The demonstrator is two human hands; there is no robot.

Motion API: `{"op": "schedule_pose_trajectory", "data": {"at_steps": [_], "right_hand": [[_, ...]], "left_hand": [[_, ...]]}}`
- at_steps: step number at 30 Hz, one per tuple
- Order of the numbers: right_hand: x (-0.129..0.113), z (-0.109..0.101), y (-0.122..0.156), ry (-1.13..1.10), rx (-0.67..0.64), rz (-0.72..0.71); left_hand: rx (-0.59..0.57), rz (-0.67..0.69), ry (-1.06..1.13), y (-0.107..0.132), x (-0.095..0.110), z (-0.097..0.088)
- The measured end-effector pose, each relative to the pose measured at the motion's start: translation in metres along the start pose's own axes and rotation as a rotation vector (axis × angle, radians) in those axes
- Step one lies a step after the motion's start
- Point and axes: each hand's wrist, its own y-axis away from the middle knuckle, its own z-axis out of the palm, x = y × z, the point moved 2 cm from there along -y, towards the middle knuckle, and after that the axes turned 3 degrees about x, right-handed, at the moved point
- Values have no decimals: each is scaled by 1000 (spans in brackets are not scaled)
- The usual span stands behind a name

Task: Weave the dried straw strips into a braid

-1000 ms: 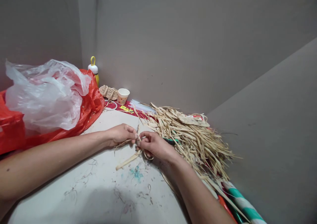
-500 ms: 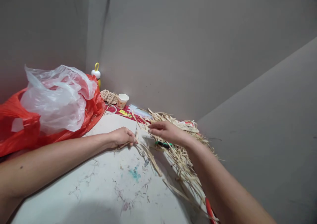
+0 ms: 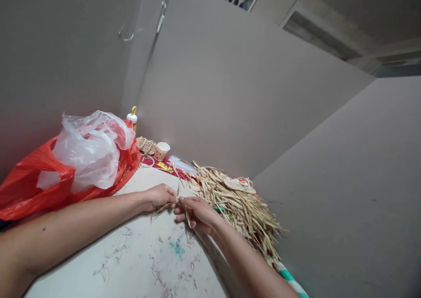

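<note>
Pinching a straw strip (image 3: 163,207) between thumb and fingertips, the left hand (image 3: 161,195) meets the right hand (image 3: 197,212) near the middle of the worktop (image 3: 131,263). The right hand's fingers are curled shut on the same strip, which loops below its knuckles. The two hands touch at the fingertips, just above the stained white surface.

At 3 o'clock from the hands, just beside the right wrist, lies a loose pile of straw (image 3: 240,201). At 11 o'clock, well apart, stand a paper cup (image 3: 162,150) and a small woven piece (image 3: 146,145), with a bottle (image 3: 132,116) behind them in the corner. At 9 o'clock a red bag (image 3: 23,192) carries a clear plastic bag (image 3: 92,151) on top.
</note>
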Motion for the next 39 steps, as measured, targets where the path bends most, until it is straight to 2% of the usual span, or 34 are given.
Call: {"op": "schedule_pose_trajectory", "data": {"at_steps": [3,6,12,18,24,28,34,39], "right_hand": [[5,0,-2,-46,-144,42],[10,-3,-6,-61,-224,69],[16,-7,-15,-111,-316,88],[15,-5,-16,-198,-367,69],[12,-4,-12,-239,-359,59],[13,-3,-14,-256,-320,48],[15,1,-15,-262,-192,28],[16,5,-13,-267,-96,22]], "left_hand": [[-17,35,-18,-1,-3,1],[-30,56,-72,1,-3,1],[-7,28,-211,5,4,-4],[12,57,-284,5,10,-7],[30,110,-352,7,17,-9],[15,79,-393,9,16,-8],[35,254,-623,11,22,-2],[62,281,-815,16,34,-5]]}}
